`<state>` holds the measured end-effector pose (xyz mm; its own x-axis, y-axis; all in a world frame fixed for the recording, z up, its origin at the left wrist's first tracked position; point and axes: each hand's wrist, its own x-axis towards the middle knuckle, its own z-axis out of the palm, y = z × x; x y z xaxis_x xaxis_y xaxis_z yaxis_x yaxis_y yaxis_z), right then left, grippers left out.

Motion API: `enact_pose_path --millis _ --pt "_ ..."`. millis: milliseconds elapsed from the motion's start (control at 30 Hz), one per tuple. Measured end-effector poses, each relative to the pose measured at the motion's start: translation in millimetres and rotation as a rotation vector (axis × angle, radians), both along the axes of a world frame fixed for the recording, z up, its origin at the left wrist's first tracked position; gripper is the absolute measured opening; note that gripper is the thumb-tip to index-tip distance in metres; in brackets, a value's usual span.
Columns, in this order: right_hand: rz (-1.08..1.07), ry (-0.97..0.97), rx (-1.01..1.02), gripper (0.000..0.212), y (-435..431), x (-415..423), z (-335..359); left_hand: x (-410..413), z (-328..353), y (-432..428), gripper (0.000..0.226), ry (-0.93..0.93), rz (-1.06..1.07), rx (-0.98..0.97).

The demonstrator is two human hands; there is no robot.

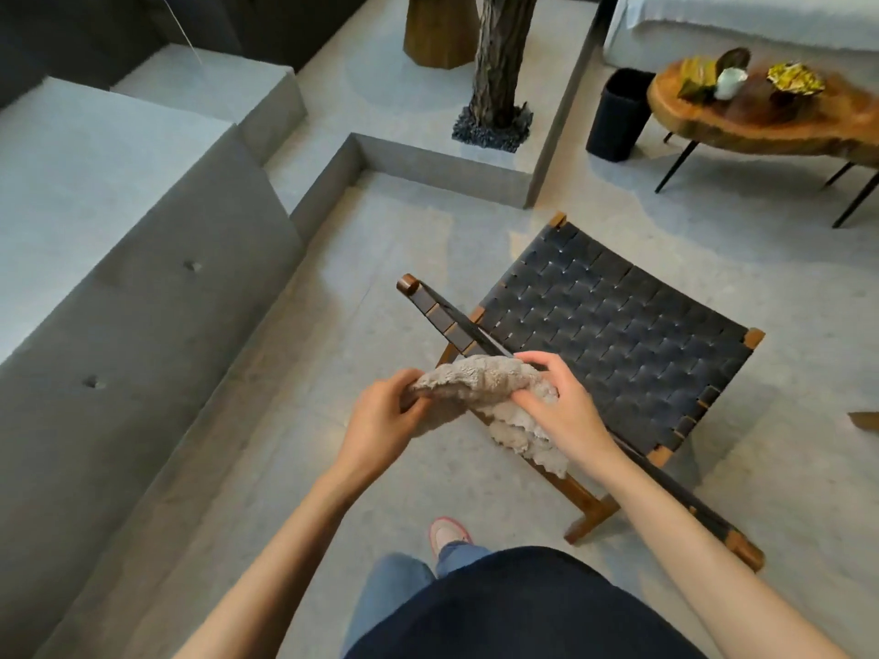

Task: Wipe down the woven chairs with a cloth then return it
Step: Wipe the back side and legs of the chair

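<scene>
Both the left hand [380,416] and right hand [561,411] grip the cloth [480,382] stretched between them.

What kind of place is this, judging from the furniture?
Probably a modern lounge or hotel sitting area: a low wooden chair with dark woven straps, a live-edge wooden coffee table, and grey concrete steps.

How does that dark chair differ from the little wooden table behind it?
The chair has a seat woven of dark straps in a straight wooden frame; the table has a solid slab top with a wavy edge. The chair stands on wooden legs, the table on thin black ones. The table carries ornaments; at the chair's backrest the left hand and right hand hold a cloth. Both show warm brown wood.
</scene>
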<state>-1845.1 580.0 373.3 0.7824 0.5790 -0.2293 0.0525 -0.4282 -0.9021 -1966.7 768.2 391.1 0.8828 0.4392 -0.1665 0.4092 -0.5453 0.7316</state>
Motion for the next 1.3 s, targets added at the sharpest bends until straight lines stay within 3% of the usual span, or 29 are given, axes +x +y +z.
enact_pose_path --millis 167,300,467,600,700,833,1000,1100,1300 --pt "0.028 -0.089 -0.221 0.022 57 25 -3 27 -5 79 0.019 -0.023 -0.024 0.106" --pt "0.038 -0.028 -0.332 0.025 111 44 -15 65 -26 147 0.025 0.015 -0.084 0.133" --pt "-0.18 0.085 -0.361 0.038 176 63 -39 128 -61 218 0.033 0.056 -0.178 0.304" --pt "-0.333 0.152 -0.37 0.029 217 79 -53 163 -77 247 0.038 0.121 -0.195 0.37" --pt "-0.396 0.1 -0.502 0.024 230 86 -64 185 -89 253 0.036 0.102 -0.181 0.3" --pt "-0.466 -0.041 -0.672 0.043 230 79 -79 191 -109 241 0.056 0.064 -0.295 0.052" --pt "-0.196 -0.08 -0.73 0.06 226 55 -97 170 -147 220 0.061 0.045 -0.515 -0.123" --pt "-0.073 -0.082 -0.826 0.065 217 53 -113 176 -159 207 0.061 0.066 -0.447 -0.316" --pt "-0.14 -0.206 -0.751 0.061 208 61 -121 195 -162 211 0.06 -0.002 -0.315 -0.387"
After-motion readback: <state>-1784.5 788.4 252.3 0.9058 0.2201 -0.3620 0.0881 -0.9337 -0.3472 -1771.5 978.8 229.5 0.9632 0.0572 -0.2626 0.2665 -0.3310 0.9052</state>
